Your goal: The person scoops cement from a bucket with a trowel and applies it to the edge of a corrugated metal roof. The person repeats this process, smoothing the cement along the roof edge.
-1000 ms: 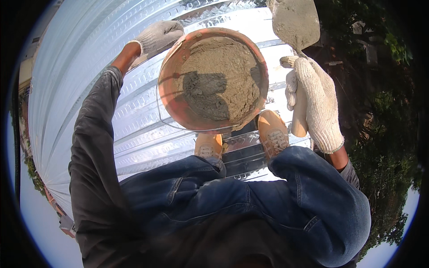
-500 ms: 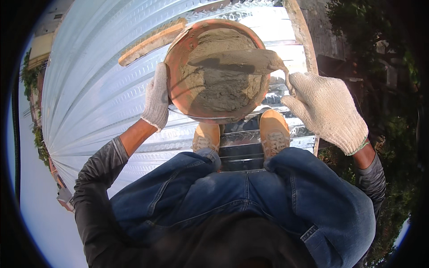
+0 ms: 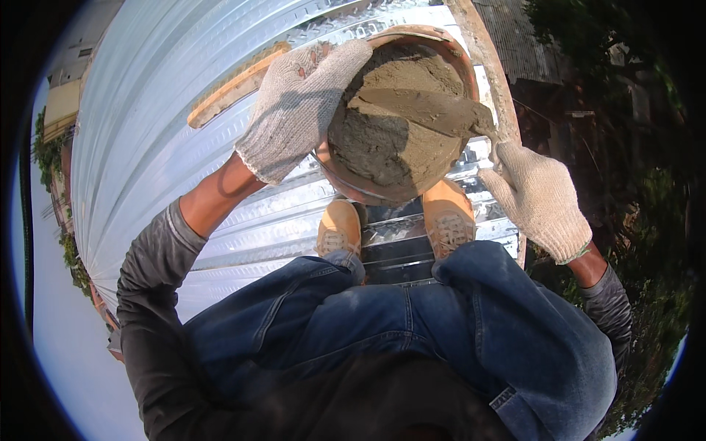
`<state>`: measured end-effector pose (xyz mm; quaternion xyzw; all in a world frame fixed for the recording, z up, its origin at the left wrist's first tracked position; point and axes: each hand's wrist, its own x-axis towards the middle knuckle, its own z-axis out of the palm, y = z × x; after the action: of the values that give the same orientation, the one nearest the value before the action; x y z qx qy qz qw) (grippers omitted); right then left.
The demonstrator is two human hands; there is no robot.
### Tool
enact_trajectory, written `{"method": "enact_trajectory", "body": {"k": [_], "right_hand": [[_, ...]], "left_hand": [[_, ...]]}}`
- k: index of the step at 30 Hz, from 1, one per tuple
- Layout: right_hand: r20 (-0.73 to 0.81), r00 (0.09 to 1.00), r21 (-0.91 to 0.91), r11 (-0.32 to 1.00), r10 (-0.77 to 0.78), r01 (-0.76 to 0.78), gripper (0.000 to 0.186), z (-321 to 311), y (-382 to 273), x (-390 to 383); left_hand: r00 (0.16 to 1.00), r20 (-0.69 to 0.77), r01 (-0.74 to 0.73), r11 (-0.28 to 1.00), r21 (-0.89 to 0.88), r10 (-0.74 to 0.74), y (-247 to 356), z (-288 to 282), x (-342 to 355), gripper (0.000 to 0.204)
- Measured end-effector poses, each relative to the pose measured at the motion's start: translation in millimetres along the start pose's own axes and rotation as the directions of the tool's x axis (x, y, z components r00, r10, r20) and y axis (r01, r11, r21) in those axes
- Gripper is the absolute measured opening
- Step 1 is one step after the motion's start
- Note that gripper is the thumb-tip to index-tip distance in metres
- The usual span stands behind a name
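A round reddish-orange tub (image 3: 346,184) of wet grey mortar (image 3: 375,151) is in front of my shoes. My left hand (image 3: 300,103), in a whitish knitted glove, grips the tub's left rim from above; its fingertips are partly hidden. My right hand (image 3: 540,195), gloved too, is closed round the handle of a trowel (image 3: 430,110) at the tub's right side. The mortar-smeared blade lies across the mortar, pointing left. The handle is mostly hidden in the glove.
Shiny ribbed metal decking (image 3: 162,147) spreads to the left and under my feet. A wooden strip (image 3: 235,88) lies on it beyond my left hand. A concrete edge (image 3: 494,66) runs along the right, with a drop, trees (image 3: 647,279) and a corrugated roof (image 3: 518,40) beyond.
My left hand has gone from the tub's outer side up over its rim. The tub has shifted right and looks tilted. My right hand and the trowel have moved slightly right and down.
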<state>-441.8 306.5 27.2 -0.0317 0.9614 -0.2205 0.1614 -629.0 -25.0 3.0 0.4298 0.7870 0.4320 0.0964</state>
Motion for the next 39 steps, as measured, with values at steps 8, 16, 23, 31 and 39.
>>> {"method": "enact_trajectory", "body": {"k": [8, 16, 23, 31, 39], "right_hand": [[0.085, 0.994, 0.387, 0.917, 0.068, -0.096, 0.04, 39.5, -26.4, -11.4], [0.125, 0.984, 0.709, 0.706, -0.13, 0.003, 0.033, 64.1, -3.5, -26.9], [-0.182, 0.956, 0.025, 0.971, -0.231, 0.24, 0.03, 31.8, -7.4, -6.3], [-0.018, 0.992, 0.208, 0.97, -0.127, 0.127, 0.031, -12.4, -27.6, 2.9], [0.29, 0.952, 0.343, 0.939, -0.1, -0.006, 0.041, 14.4, -16.0, 22.6]], "left_hand": [[0.819, 0.01, 0.562, 0.799, -0.215, -0.574, 34.3, 7.5, 43.6, 0.042], [0.83, -0.03, 0.523, 0.796, -0.305, -0.556, 28.6, 14.2, 50.8, 0.049], [0.835, -0.016, 0.53, 0.813, -0.24, -0.549, 31.1, 7.4, 52.1, 0.053], [0.804, -0.039, 0.58, 0.797, -0.165, -0.593, 11.4, -5.0, 39.9, 0.057], [0.78, -0.028, 0.615, 0.774, -0.15, -0.625, 11.2, -6.4, 36.7, 0.058]]}}
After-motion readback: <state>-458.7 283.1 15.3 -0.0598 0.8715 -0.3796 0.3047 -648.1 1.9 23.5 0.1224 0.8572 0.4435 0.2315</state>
